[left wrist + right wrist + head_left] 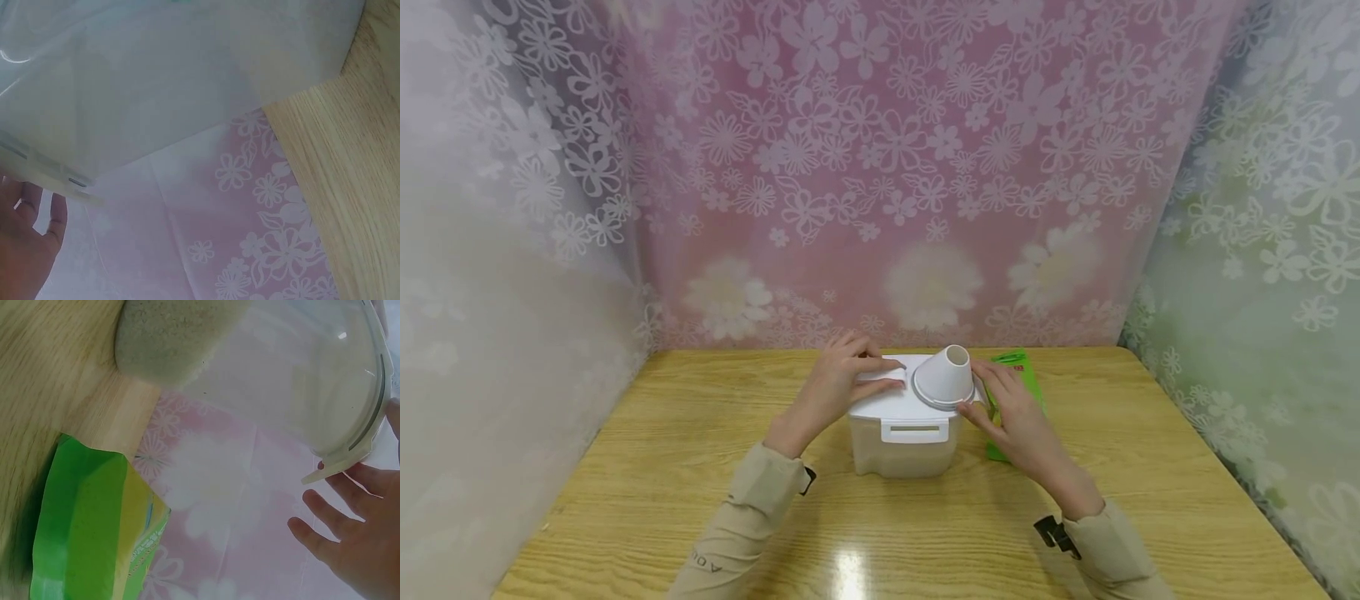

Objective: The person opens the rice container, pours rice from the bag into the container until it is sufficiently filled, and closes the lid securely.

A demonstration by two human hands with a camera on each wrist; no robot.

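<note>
A clear storage box (906, 454) with a white lid (887, 407) stands on the table, pale grain (172, 337) showing near its bottom in the right wrist view. A white cone-shaped spout (942, 379) rises from the right part of the lid. My left hand (831, 383) is at the lid's left end, thumb and index finger on either side of a raised flap. At the other end, my right hand (1018, 421) holds the lid's edge beside the spout, thumb in front; its other fingers spread loosely below the rim in the right wrist view.
A green packet (81, 519) lies just right of the box, partly behind my right hand in the head view. The wooden table (700, 467) ends at a pink flowered curtain (880, 167). Pale flowered curtains hang on both sides.
</note>
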